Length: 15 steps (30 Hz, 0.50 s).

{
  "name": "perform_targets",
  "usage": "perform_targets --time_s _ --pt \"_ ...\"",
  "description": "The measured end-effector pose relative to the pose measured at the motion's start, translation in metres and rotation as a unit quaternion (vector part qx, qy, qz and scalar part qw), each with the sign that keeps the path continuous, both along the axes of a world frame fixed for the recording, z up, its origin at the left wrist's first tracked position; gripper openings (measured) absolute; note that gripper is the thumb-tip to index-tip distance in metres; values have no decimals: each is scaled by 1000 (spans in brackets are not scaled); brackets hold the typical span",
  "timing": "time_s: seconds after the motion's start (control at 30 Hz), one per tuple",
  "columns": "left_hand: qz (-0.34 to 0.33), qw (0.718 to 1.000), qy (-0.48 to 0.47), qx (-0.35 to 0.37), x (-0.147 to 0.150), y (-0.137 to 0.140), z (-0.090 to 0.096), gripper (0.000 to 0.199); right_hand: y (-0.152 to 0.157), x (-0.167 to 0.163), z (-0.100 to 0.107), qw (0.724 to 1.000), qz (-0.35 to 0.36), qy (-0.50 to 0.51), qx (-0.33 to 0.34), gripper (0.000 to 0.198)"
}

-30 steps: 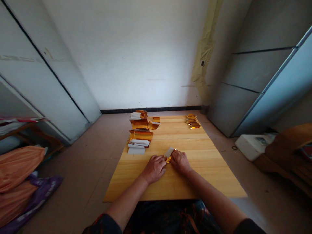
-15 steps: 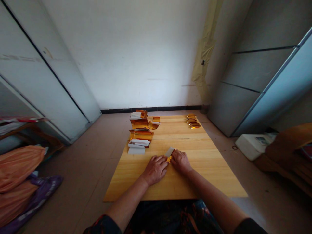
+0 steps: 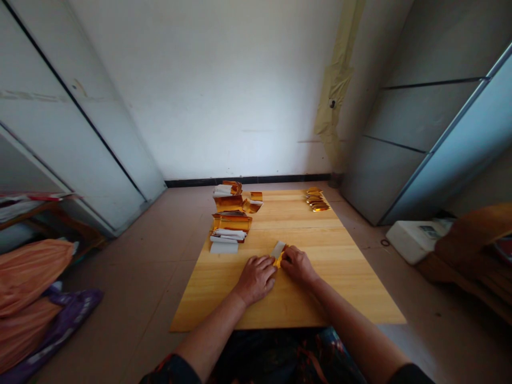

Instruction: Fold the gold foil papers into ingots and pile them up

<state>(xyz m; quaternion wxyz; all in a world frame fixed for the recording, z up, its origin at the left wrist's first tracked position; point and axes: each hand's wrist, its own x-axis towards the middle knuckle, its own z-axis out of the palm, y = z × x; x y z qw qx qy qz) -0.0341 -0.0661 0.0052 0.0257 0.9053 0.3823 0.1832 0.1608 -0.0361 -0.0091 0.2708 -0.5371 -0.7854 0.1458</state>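
A small sheet of gold foil paper [image 3: 279,250] with a pale back lies partly folded on the wooden table, between my two hands. My left hand [image 3: 256,278] rests on the table, its fingers pressed together on the left edge of the paper. With bent fingers, my right hand [image 3: 298,263] pinches the paper's right side. The fingers hide part of the folds. Farther off on the left lie stacks of gold foil paper [image 3: 232,222], some showing their white side. Several folded gold pieces [image 3: 317,200] sit in a row at the far right corner.
The wooden table [image 3: 340,288] stands in front of me, its far edge near a white wall [image 3: 240,96]. Orange and purple bags [image 3: 36,277] lie on the floor at left. A white box [image 3: 416,240] is at right, beside a grey cabinet [image 3: 400,133].
My right hand's fingers have shifted slightly down along the paper, and more of its pale strip shows. The left hand has barely moved.
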Motion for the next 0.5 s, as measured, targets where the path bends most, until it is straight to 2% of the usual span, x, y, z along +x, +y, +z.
perform_targets --time_s 0.13,0.23,0.33,0.5 --pt "22 1000 -14 17 5 1 -3 14 1 -2 -1 1000 -19 -11 -4 7" --pt "48 998 -20 26 13 3 -5 9 3 2 1 1000 -1 -25 0 14" --pt "92 995 -6 34 24 6 -4 8 -1 6 8 997 15 -76 26 15" --pt "152 988 10 33 30 12 -1 12 -21 3 19 984 -13 -175 39 13"
